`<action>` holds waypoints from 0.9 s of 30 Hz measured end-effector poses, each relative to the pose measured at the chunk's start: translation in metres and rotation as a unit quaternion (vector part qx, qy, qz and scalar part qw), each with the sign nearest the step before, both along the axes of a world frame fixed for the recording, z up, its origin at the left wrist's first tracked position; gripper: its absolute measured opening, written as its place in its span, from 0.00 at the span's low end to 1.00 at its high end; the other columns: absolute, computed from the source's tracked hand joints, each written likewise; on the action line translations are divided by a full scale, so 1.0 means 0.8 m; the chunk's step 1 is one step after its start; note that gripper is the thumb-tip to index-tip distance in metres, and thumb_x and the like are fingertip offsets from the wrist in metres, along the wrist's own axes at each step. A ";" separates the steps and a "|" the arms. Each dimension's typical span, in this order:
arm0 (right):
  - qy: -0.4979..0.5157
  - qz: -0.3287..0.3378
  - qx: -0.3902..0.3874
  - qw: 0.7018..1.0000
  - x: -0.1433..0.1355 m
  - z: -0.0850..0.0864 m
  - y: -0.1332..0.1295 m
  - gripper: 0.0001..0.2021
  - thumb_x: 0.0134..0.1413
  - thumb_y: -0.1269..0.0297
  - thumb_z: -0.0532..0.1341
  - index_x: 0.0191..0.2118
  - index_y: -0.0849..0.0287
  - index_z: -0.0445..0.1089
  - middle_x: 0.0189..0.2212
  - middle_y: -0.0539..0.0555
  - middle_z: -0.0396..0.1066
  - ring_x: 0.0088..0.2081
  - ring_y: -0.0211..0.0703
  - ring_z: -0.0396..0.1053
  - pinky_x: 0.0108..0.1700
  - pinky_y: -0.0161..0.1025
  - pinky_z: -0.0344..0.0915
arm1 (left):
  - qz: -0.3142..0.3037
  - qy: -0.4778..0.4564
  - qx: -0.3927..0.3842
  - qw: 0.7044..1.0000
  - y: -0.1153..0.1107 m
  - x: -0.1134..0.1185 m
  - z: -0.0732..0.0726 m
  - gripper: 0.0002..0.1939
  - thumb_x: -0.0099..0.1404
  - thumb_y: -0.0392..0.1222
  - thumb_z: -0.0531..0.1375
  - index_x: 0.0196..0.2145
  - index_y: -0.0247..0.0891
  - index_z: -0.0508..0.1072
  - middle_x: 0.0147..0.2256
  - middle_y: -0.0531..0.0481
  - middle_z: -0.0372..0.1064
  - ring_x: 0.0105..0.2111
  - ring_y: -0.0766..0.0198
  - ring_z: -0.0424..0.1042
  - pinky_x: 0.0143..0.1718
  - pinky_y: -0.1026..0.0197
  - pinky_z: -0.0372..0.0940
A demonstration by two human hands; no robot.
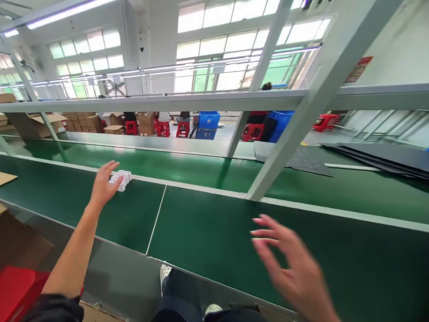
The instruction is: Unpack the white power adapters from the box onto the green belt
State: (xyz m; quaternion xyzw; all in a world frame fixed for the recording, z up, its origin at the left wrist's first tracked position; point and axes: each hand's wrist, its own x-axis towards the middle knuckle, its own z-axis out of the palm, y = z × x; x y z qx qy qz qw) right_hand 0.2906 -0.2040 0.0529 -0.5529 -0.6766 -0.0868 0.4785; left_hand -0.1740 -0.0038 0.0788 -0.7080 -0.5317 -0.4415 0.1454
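On the green work surface (199,227), toward the left, sits a cluster of small white pieces (123,181). My left hand (104,184) is at the left side of this cluster, thumb and fingers apart; whether it touches the pieces cannot be told. Over the right part of the surface hovers my right hand (290,259), with its fingers spread and slightly curled and nothing in them.
A slanted grey post (280,149) rises from the white divider strip. Dark flat sheets (386,159) lie at the far right. Cardboard (0,179) lies at the left edge, above a red stool (18,294). Blue crates (208,123) stand beyond.
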 end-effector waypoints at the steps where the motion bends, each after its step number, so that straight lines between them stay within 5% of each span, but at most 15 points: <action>1: -0.022 0.010 -0.028 0.999 -0.006 -0.028 0.025 0.23 0.67 0.52 0.52 0.62 0.54 0.61 0.52 0.62 0.69 0.43 0.46 0.75 0.39 0.41 0.76 | 0.020 0.021 -0.053 0.998 0.020 -0.002 -0.014 0.29 0.67 0.55 0.55 0.59 0.35 0.66 0.61 0.39 0.62 0.61 0.51 0.61 0.65 0.48 0.56; 5: -0.135 0.007 -0.083 0.987 -0.012 -0.139 0.082 0.25 0.69 0.49 0.48 0.63 0.57 0.60 0.53 0.63 0.69 0.51 0.53 0.73 0.49 0.49 0.74 | 0.084 0.073 -0.203 0.973 0.107 0.005 -0.073 0.33 0.64 0.53 0.57 0.63 0.34 0.63 0.65 0.36 0.56 0.66 0.43 0.53 0.66 0.38 0.50; 8: -0.187 0.000 -0.118 0.975 -0.004 -0.178 0.087 0.27 0.69 0.49 0.48 0.67 0.54 0.54 0.57 0.61 0.67 0.55 0.53 0.70 0.54 0.52 0.71 | 0.115 0.093 -0.255 0.955 0.155 0.012 -0.102 0.36 0.67 0.54 0.53 0.67 0.32 0.55 0.68 0.37 0.47 0.69 0.43 0.44 0.67 0.32 0.42; 12: -0.197 0.001 -0.123 0.973 0.005 -0.178 0.084 0.26 0.69 0.51 0.49 0.67 0.53 0.52 0.56 0.59 0.69 0.54 0.51 0.71 0.54 0.50 0.70 | 0.128 0.123 -0.294 0.939 0.181 0.011 -0.123 0.33 0.69 0.49 0.49 0.67 0.30 0.53 0.68 0.36 0.48 0.68 0.48 0.48 0.69 0.37 0.42; 17: -0.209 0.002 -0.124 0.970 0.006 -0.175 0.083 0.25 0.68 0.50 0.50 0.66 0.54 0.55 0.54 0.60 0.70 0.53 0.52 0.71 0.53 0.50 0.70 | 0.106 0.156 -0.298 0.936 0.165 0.008 -0.140 0.32 0.68 0.43 0.47 0.67 0.25 0.53 0.68 0.34 0.46 0.69 0.49 0.45 0.70 0.41 0.42; 23: -0.199 0.002 -0.131 0.971 0.006 -0.178 0.080 0.23 0.69 0.51 0.49 0.64 0.54 0.57 0.54 0.60 0.69 0.53 0.52 0.71 0.54 0.51 0.69 | 0.044 0.185 -0.292 0.938 0.126 0.024 -0.144 0.33 0.69 0.48 0.49 0.67 0.32 0.54 0.68 0.43 0.48 0.70 0.53 0.45 0.70 0.48 0.44; 27: -0.191 0.005 -0.130 0.973 0.004 -0.176 0.079 0.21 0.69 0.53 0.50 0.61 0.55 0.61 0.54 0.60 0.69 0.53 0.51 0.71 0.52 0.49 0.69 | 0.090 0.161 -0.268 0.946 0.121 0.041 -0.142 0.40 0.68 0.57 0.52 0.68 0.30 0.50 0.68 0.34 0.45 0.68 0.42 0.47 0.68 0.39 0.46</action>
